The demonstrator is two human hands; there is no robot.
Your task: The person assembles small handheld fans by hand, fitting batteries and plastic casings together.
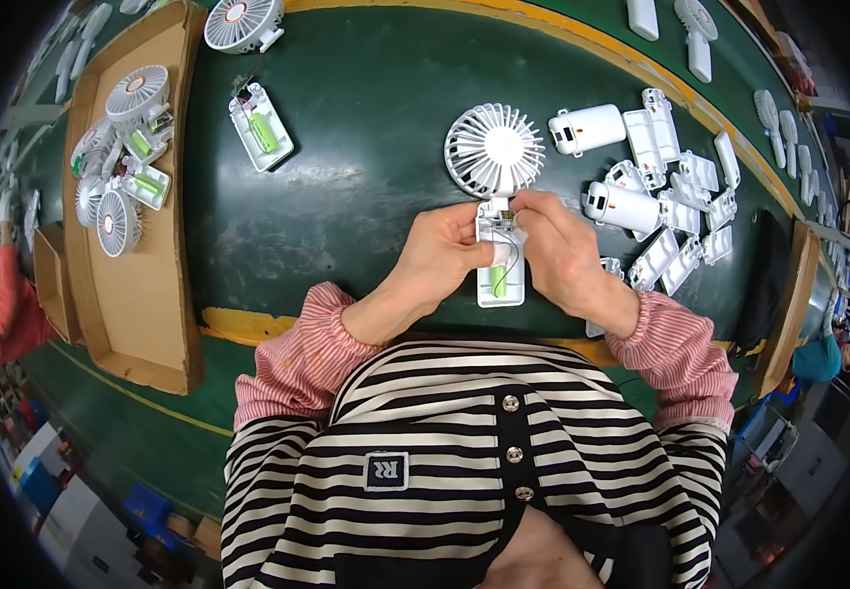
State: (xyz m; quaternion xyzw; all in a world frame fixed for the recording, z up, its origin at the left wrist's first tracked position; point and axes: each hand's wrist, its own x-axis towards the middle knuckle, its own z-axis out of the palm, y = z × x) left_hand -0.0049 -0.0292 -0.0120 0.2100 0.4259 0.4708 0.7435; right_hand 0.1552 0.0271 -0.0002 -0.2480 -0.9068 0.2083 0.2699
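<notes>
A white handheld fan [496, 149] lies in front of me, its round grille pointing away and its handle shell [513, 293] toward me. The handle is uncovered, showing a green battery [499, 280] and thin wires. My left hand [440, 257] grips the handle's left side, its thumb over the inside near the battery. At the top of the handle, just below the grille, the fingers of my right hand [560, 250] are pinched together by the wires. Whatever is between those fingertips is too small to make out.
White handle covers [653, 147] and casings [623, 208] lie piled to the right. Another uncovered fan handle [262, 128] is wired to its fan head [242, 24] at the far left. A cardboard tray [135, 314] on the left holds several fans. A person [15, 304] sits beyond it.
</notes>
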